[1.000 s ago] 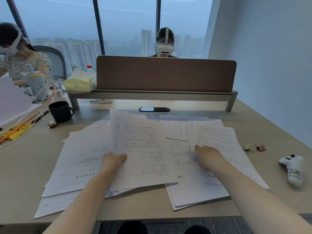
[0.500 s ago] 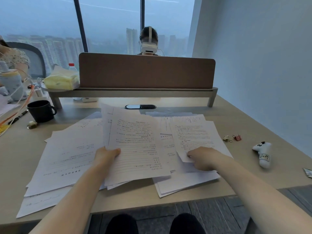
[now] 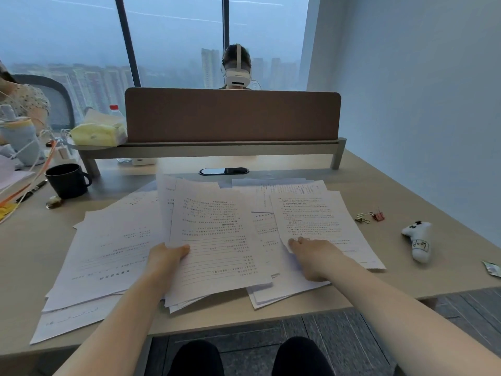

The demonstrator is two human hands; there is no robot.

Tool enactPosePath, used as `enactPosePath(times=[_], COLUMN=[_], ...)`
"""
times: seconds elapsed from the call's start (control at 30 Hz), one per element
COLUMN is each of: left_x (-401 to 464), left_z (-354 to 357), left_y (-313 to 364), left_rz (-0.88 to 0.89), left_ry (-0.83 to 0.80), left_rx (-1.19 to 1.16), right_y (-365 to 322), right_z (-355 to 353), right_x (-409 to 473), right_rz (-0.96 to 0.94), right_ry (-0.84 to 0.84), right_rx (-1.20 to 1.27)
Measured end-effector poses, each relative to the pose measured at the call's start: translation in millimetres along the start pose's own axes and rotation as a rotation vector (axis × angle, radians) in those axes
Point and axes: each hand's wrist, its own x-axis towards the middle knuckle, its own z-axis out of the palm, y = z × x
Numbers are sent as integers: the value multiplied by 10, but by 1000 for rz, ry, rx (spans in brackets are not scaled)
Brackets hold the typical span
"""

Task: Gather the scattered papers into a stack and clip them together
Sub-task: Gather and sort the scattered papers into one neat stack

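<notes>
Head view: my left hand [image 3: 165, 257] pinches a printed sheaf [image 3: 217, 240]; right hand [image 3: 315, 256], at 3 o'clock, presses flat on loose papers [image 3: 311, 213]. Print illegible; mug [image 3: 67, 180] contents unseen.

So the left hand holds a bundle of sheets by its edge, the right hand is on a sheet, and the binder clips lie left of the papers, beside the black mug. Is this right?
Not quite. In the head view the binder clips lie right of the papers, near the white controller, not beside the black mug. The left hand and right hand are as you say.
</notes>
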Motion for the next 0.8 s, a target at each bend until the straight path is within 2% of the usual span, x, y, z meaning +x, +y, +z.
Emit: enactPosePath(times=[0.3,0.4,0.5,0.6,0.8], left_x=[-16,9,30,41,53], left_z=[-31,-111,-207,-301,-468], left_y=[60,76,96,110,89], left_rz=[10,12,9,4,-2], left_ry=[39,62,96,125,168], left_rx=[-44,-46,-52,-61,-48], right_y=[8,0,-56,-183,-387], right_z=[142,139,107,8,-86], right_x=[-6,0,10,-48,-205], right_rz=[147,143,79,-57,-249], right_ry=[278,325,390,338,190], right_rx=[123,78,146,232,256])
